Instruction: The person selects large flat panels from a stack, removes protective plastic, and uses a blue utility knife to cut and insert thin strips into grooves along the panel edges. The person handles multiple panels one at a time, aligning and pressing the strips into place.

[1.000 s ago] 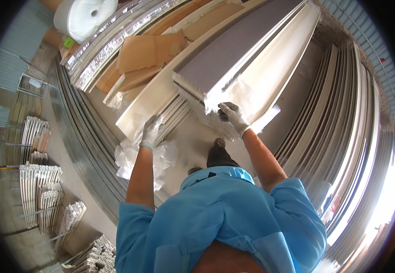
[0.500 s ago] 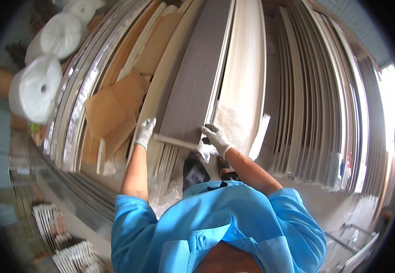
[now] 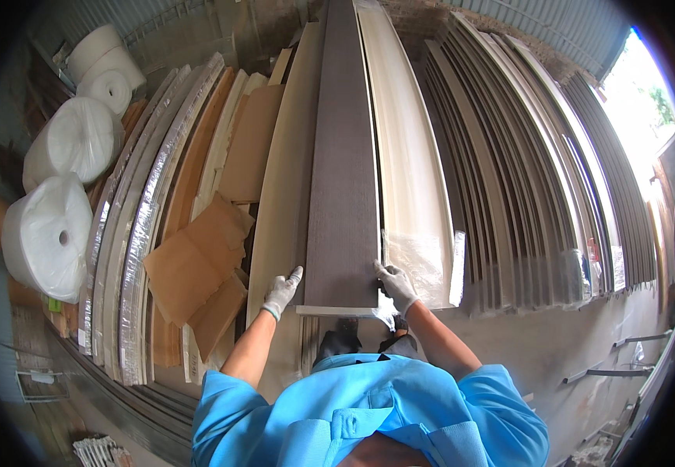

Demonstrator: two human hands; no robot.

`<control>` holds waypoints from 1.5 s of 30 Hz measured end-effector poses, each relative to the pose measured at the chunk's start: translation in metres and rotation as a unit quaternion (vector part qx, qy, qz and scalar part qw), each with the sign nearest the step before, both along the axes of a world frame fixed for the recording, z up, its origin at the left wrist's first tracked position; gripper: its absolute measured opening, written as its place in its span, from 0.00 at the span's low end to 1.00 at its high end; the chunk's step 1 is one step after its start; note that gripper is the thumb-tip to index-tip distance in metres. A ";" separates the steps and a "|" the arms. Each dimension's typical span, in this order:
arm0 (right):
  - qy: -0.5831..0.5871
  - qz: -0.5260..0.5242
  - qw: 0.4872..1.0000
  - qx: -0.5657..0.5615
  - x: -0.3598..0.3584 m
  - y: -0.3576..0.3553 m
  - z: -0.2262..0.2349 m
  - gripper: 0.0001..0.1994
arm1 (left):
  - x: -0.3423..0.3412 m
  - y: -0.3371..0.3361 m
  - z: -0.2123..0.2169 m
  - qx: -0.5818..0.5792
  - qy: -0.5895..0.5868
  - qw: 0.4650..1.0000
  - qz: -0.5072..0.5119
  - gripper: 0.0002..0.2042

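Note:
A long dark brown panel with a pale front end runs away from me, close before my body. My left hand, in a whitish glove, is just beside its left edge near the front corner. The fingers there are stretched out toward the panel, and I cannot tell whether they touch it. My right hand, gloved alike, grips the right edge near the front, its fingers partly hidden. To the right lies a cream panel with clear plastic wrap at its near end. Another cream panel lies on the left.
Torn brown cardboard leans at the left among foil-wrapped boards. White rolls of wrap stand farther left. Rows of stacked panels fill the right side. A metal frame is on the floor at lower right.
My view has tilted up, so the panels' far ends show. The dark panel now lies straighter before me. My left hand has come closer to its left edge; the right remains at the right edge.

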State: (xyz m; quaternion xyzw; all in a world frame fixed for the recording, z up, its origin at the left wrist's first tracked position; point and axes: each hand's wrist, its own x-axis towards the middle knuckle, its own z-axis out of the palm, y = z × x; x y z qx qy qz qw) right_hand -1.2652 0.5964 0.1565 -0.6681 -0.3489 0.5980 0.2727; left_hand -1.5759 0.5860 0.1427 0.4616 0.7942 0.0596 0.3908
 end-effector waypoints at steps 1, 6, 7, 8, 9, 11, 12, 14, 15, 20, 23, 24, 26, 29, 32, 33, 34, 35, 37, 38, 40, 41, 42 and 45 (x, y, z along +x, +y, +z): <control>-0.007 -0.001 1.000 0.010 0.002 0.000 0.005 0.27 | 0.001 -0.001 0.009 0.039 -0.056 0.998 0.015 0.43; 0.141 -0.106 0.976 0.126 -0.014 0.007 0.034 0.33 | 0.020 -0.013 0.023 0.172 -0.399 0.893 0.119 0.34; 0.158 -0.052 0.978 0.127 -0.010 0.009 0.041 0.37 | 0.023 -0.013 0.021 0.146 -0.393 0.897 0.144 0.36; 0.142 -0.044 0.983 0.106 -0.010 0.011 0.046 0.36 | 0.025 -0.012 0.019 0.143 -0.396 0.896 0.139 0.37; 0.125 -0.035 0.988 0.085 -0.008 0.011 0.050 0.35 | 0.027 -0.012 0.016 0.139 -0.400 0.896 0.135 0.37; 0.104 -0.022 0.992 0.065 0.000 0.010 0.055 0.33 | 0.032 -0.012 0.012 0.123 -0.408 0.896 0.127 0.37; 0.102 -0.018 0.992 0.067 0.006 0.008 0.055 0.32 | 0.036 -0.013 0.010 0.119 -0.412 0.896 0.117 0.37; 0.088 -0.007 0.993 0.073 0.022 0.003 0.052 0.31 | 0.046 -0.018 0.008 0.111 -0.414 0.899 0.095 0.36; 0.077 0.000 0.994 0.075 0.032 -0.001 0.048 0.30 | 0.055 -0.025 0.006 0.119 -0.421 0.895 0.087 0.34; 0.089 -0.016 0.990 0.108 0.083 -0.053 0.030 0.29 | 0.103 -0.076 -0.019 0.066 -0.330 0.941 0.014 0.39; 0.097 -0.023 0.993 0.062 0.119 -0.099 0.029 0.31 | 0.131 -0.123 -0.042 -0.007 -0.277 0.960 -0.038 0.36; 0.100 -0.030 0.994 0.033 0.130 -0.118 0.028 0.31 | 0.142 -0.143 -0.048 0.007 -0.382 0.924 -0.022 0.32; 0.124 -0.034 0.990 0.051 0.149 -0.159 0.026 0.32 | 0.161 -0.178 -0.052 -0.031 -0.380 0.922 -0.071 0.27; 0.127 -0.017 0.991 0.024 0.183 -0.222 0.023 0.31 | 0.184 -0.239 -0.033 -0.181 -0.454 0.871 -0.055 0.31; 0.122 0.013 0.992 0.014 0.216 -0.287 0.017 0.34 | 0.205 -0.282 -0.013 -0.323 -0.378 0.855 -0.145 0.52; 0.116 0.007 0.993 0.000 0.225 -0.309 0.015 0.33 | 0.212 -0.289 -0.010 -0.337 -0.405 0.843 -0.104 0.48; 0.115 0.006 0.993 -0.004 0.234 -0.328 0.013 0.33 | 0.216 -0.284 -0.011 -0.289 -0.464 0.835 -0.062 0.48; 0.109 0.003 0.994 -0.014 0.243 -0.341 0.010 0.33 | 0.218 -0.274 -0.014 -0.256 -0.501 0.826 -0.033 0.48; 0.109 0.001 0.993 -0.055 0.258 -0.363 0.005 0.34 | 0.217 -0.229 -0.030 -0.192 -0.541 0.818 0.025 0.39; 0.098 -0.007 0.991 -0.086 0.261 -0.370 0.002 0.34 | 0.216 -0.197 -0.040 -0.176 -0.522 0.833 0.062 0.32; 0.094 0.008 0.993 -0.071 0.265 -0.373 0.000 0.34 | 0.203 -0.147 -0.050 -0.124 -0.494 0.857 0.073 0.20; 0.080 0.010 0.994 -0.074 0.265 -0.365 -0.001 0.34 | 0.203 -0.131 -0.053 -0.110 -0.516 0.844 0.101 0.19; 0.068 0.014 0.995 -0.071 0.264 -0.355 -0.001 0.33 | 0.204 -0.117 -0.053 -0.087 -0.519 0.840 0.134 0.17; -0.042 0.035 0.998 -0.003 0.250 -0.288 -0.007 0.29 | 0.202 -0.100 -0.046 -0.131 -0.514 0.842 0.104 0.19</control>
